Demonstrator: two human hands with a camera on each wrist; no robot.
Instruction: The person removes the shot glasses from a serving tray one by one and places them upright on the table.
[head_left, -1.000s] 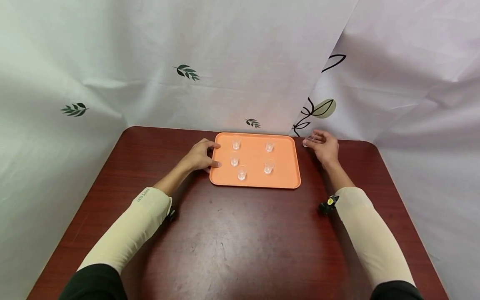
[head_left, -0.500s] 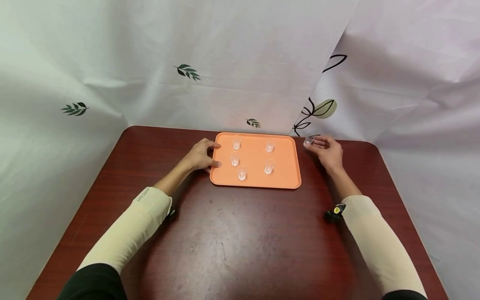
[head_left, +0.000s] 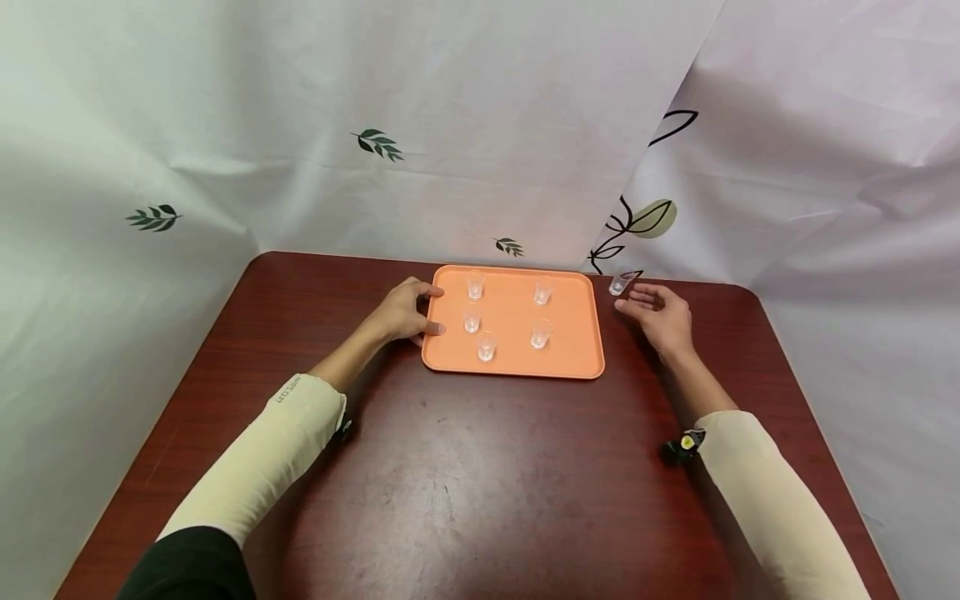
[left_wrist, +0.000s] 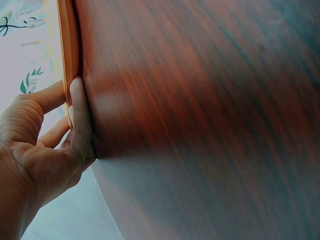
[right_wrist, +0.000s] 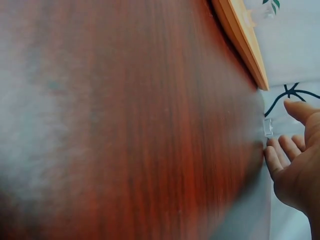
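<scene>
An orange tray (head_left: 570,346) lies on the dark red table and carries several small clear glasses, such as one (head_left: 485,347) near its front edge. My left hand (head_left: 405,312) rests against the tray's left rim, the thumb along its edge (left_wrist: 70,55). One more clear glass (head_left: 617,284) stands on the table just past the tray's far right corner. My right hand (head_left: 660,312) lies open a little nearer than that glass, apart from it. In the right wrist view the glass (right_wrist: 268,128) shows just beyond the fingertips.
White cloth printed with leaves (head_left: 378,143) hangs close behind and beside the table (head_left: 465,483). The table's far right corner (head_left: 738,292) lies near my right hand. Both forearms wear cream sleeves.
My right hand has let go of the clear glass beside the tray and drawn back toward me with its fingers open. The left hand has stayed on the tray's rim.
</scene>
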